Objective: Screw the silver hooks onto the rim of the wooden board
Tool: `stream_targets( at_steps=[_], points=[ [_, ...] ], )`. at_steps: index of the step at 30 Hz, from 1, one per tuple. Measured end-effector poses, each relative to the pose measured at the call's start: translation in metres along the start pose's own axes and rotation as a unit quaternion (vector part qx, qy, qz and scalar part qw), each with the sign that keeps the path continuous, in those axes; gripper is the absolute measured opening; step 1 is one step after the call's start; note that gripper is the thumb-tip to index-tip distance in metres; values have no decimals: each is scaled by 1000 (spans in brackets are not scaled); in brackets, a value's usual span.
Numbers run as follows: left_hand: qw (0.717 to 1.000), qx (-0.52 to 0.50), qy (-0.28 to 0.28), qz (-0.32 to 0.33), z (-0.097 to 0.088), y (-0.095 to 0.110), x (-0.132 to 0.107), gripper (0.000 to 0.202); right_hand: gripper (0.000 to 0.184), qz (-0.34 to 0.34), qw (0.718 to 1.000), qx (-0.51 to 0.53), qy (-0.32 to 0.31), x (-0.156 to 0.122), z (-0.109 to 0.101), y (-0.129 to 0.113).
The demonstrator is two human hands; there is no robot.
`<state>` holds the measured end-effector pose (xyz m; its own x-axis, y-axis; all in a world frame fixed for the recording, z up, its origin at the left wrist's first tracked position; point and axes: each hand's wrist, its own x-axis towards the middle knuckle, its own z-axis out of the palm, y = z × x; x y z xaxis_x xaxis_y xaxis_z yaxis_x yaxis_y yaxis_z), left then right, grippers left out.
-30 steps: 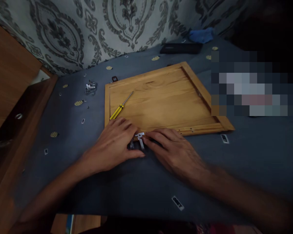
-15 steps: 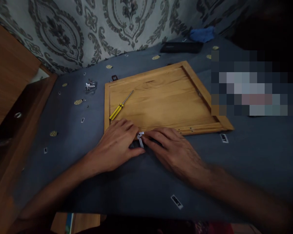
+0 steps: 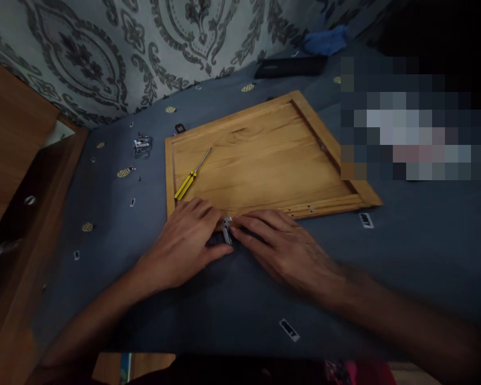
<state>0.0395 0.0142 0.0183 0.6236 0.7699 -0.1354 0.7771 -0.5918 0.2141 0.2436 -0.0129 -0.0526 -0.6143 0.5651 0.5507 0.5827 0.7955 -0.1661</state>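
Observation:
A wooden panel with a raised frame (image 3: pixel 264 160) lies flat on a dark blue patterned cloth (image 3: pixel 404 251). My left hand (image 3: pixel 184 240) and my right hand (image 3: pixel 280 246) meet at the panel's near edge. Both pinch a small silver metal hinge piece (image 3: pixel 226 230) between their fingertips; the fingers are closed round it and it rests against the frame's edge. A yellow-handled screwdriver (image 3: pixel 192 175) lies on the panel just beyond my left hand.
More silver metal fittings (image 3: pixel 141 145) and tiny screws lie on the cloth to the panel's left. A dark flat case (image 3: pixel 291 67) and a blue cloth (image 3: pixel 324 41) sit by the patterned wall. A brown wooden cabinet (image 3: pixel 16 176) stands at the left.
My hands stay on the hinge piece at the panel's edge. The metal piece has turned slightly between the fingers, and the view has shifted a little.

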Motion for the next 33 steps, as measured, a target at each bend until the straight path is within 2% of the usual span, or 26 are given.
stream_targets(
  at_steps=[21,33],
  points=[
    [999,-25,27,3,5,-2,-2,33,29,-3,1000,4,1,3,-3,1],
    [999,-25,20,3,5,-1,-2,31,31,-9,1000,7,-13,-4,-1,1]
  ],
)
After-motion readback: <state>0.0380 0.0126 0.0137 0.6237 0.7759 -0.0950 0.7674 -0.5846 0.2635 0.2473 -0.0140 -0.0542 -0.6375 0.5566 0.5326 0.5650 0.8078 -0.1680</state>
